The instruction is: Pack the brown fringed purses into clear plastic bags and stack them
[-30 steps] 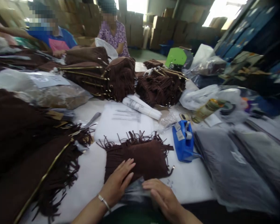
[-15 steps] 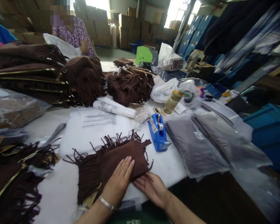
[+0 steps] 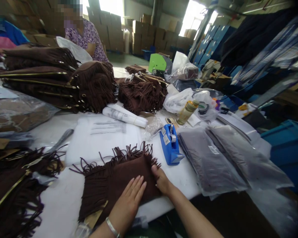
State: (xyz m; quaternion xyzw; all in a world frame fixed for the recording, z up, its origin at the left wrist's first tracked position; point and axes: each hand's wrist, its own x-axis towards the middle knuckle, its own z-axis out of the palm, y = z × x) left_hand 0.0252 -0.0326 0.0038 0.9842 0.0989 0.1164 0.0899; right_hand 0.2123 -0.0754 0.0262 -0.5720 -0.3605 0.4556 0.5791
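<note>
A brown suede bag with fringe lies on the white table right in front of me. My left hand rests flat on its near right part, fingers straight and close together, a silver bracelet on the wrist. My right hand is at the bag's right edge, thumb on top and fingers curled at the edge, holding it. A piece of brown card pokes out under the bag's near edge.
A blue tape dispenser stands just right of the bag, beside stacked grey plastic bags. White printed sheets and a paper roll lie behind. Piles of brown fringed bags fill the back and left. A person works across the table.
My right hand has moved from the bag's near corner up along its right edge and taken hold there. The left hand stays flat on the bag. The view has shifted slightly.
</note>
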